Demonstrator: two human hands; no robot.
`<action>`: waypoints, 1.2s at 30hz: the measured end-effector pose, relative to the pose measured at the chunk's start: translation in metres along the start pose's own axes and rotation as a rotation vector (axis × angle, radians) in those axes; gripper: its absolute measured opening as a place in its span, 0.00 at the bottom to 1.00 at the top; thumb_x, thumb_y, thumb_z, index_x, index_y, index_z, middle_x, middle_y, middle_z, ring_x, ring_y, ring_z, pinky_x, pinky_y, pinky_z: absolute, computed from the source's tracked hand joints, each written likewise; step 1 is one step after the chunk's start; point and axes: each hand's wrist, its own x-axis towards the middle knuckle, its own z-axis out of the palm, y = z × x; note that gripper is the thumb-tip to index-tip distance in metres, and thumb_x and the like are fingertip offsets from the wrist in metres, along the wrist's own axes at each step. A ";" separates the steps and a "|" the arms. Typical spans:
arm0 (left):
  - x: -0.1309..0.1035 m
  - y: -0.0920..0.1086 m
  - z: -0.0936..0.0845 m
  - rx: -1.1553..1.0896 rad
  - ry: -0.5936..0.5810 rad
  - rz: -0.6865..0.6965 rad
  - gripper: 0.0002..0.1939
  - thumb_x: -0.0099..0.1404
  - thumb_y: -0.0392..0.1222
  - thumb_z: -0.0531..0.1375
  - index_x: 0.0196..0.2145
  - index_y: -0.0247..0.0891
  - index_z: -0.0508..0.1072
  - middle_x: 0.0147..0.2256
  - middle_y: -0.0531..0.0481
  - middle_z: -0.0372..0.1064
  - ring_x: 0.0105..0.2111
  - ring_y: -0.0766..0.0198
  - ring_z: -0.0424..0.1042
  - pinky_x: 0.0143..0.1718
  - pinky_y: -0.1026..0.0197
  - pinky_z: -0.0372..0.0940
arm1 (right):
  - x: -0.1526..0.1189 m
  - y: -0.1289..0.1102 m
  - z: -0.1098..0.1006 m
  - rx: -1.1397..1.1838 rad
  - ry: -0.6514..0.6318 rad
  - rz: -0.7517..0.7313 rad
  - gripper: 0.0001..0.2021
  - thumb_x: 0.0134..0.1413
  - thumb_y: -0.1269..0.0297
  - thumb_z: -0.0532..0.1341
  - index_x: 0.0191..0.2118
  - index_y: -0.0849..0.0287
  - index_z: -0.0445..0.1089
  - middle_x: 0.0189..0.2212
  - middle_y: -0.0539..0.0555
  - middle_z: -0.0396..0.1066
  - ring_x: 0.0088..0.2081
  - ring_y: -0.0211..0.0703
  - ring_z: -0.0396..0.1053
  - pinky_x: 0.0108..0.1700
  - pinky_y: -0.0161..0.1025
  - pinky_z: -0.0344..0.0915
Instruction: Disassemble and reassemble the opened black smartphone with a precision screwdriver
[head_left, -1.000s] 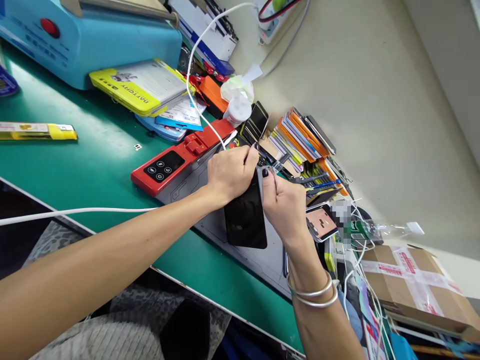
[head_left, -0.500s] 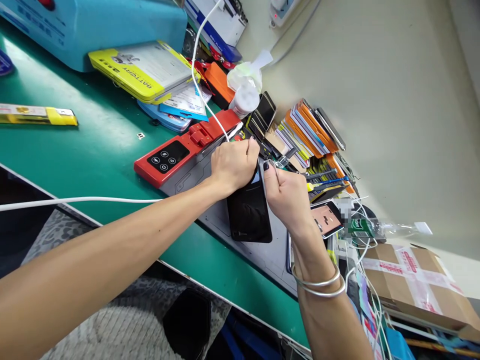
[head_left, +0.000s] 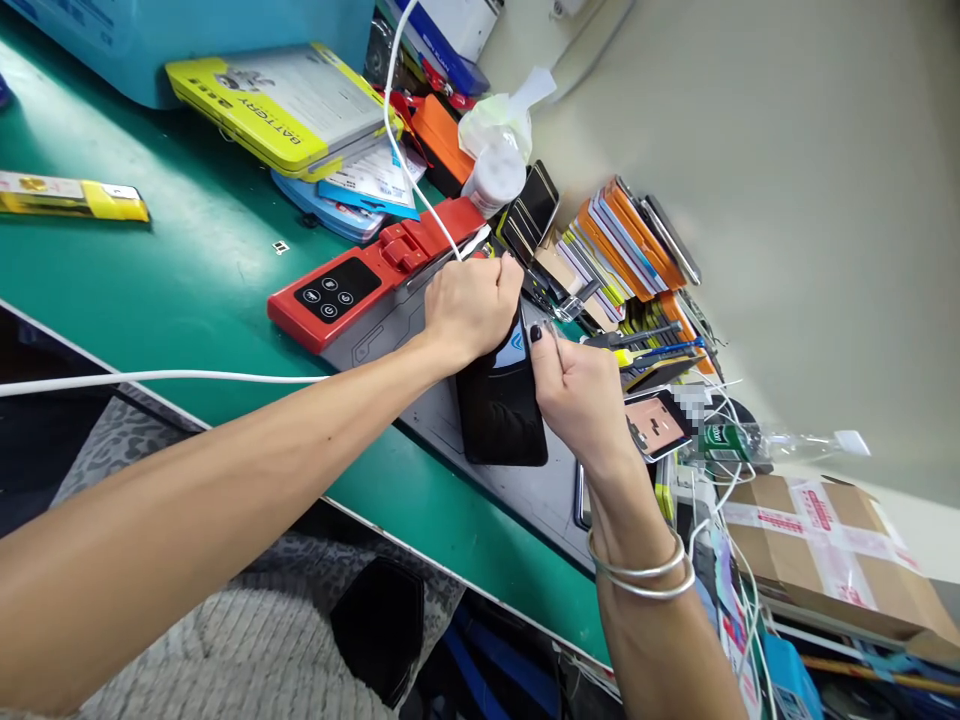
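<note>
A black phone point(head_left: 501, 415) lies on a grey mat point(head_left: 431, 430), its upper part partly covered by my hands. My left hand point(head_left: 474, 305) is closed over the phone's upper left edge; whatever its fingers grip is hidden. At the phone's upper right, my right hand point(head_left: 581, 385) is closed, with thumb and fingers pinched together around something too small to make out. A light blue mark shows on the phone between the two hands. Just behind my left hand, a red device point(head_left: 337, 297) with round touch buttons lies along the mat's edge.
A white cable point(head_left: 390, 100) hangs down behind my left hand. Yellow battery packs point(head_left: 292, 100) lie at the back left, near a blue bin point(head_left: 225, 45). Stacked phone parts point(head_left: 630, 240), a phone with a lit screen point(head_left: 658, 424), a bottle point(head_left: 780, 443) and a cardboard box point(head_left: 840, 550) stand right.
The view has shifted slightly. More of the light blue mark on the phone shows between my hands, which have drawn slightly apart. Both remain closed.
</note>
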 end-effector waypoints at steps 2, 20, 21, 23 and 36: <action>0.000 -0.001 0.001 -0.008 0.002 -0.003 0.27 0.75 0.47 0.46 0.26 0.40 0.78 0.28 0.43 0.78 0.29 0.56 0.73 0.31 0.55 0.53 | -0.006 -0.001 -0.002 -0.001 -0.017 -0.006 0.22 0.62 0.67 0.53 0.20 0.54 0.41 0.15 0.44 0.41 0.18 0.32 0.42 0.23 0.38 0.41; 0.001 -0.002 0.003 -0.069 -0.007 -0.003 0.25 0.73 0.47 0.47 0.22 0.40 0.72 0.25 0.44 0.73 0.29 0.58 0.68 0.34 0.55 0.55 | -0.046 -0.006 -0.012 -0.052 -0.038 0.021 0.21 0.63 0.67 0.51 0.20 0.54 0.42 0.14 0.43 0.42 0.16 0.31 0.44 0.22 0.37 0.42; 0.001 -0.002 0.003 -0.069 -0.008 -0.003 0.25 0.73 0.47 0.48 0.22 0.40 0.72 0.25 0.44 0.73 0.29 0.58 0.68 0.34 0.54 0.55 | -0.047 -0.005 -0.012 -0.055 -0.036 0.023 0.21 0.63 0.67 0.51 0.20 0.54 0.43 0.14 0.43 0.42 0.16 0.31 0.44 0.22 0.37 0.42; 0.001 -0.002 0.003 -0.070 -0.010 -0.003 0.24 0.73 0.47 0.48 0.22 0.40 0.72 0.26 0.43 0.73 0.29 0.58 0.68 0.34 0.54 0.56 | -0.048 -0.005 -0.013 -0.060 -0.039 0.022 0.21 0.62 0.67 0.52 0.20 0.54 0.43 0.14 0.43 0.42 0.16 0.31 0.43 0.22 0.37 0.42; 0.002 -0.003 0.004 -0.072 -0.023 -0.032 0.24 0.73 0.47 0.49 0.24 0.39 0.75 0.27 0.42 0.73 0.31 0.57 0.70 0.35 0.54 0.56 | -0.070 -0.021 -0.002 -0.104 0.152 0.158 0.19 0.62 0.69 0.52 0.20 0.54 0.49 0.14 0.43 0.44 0.17 0.33 0.43 0.23 0.39 0.40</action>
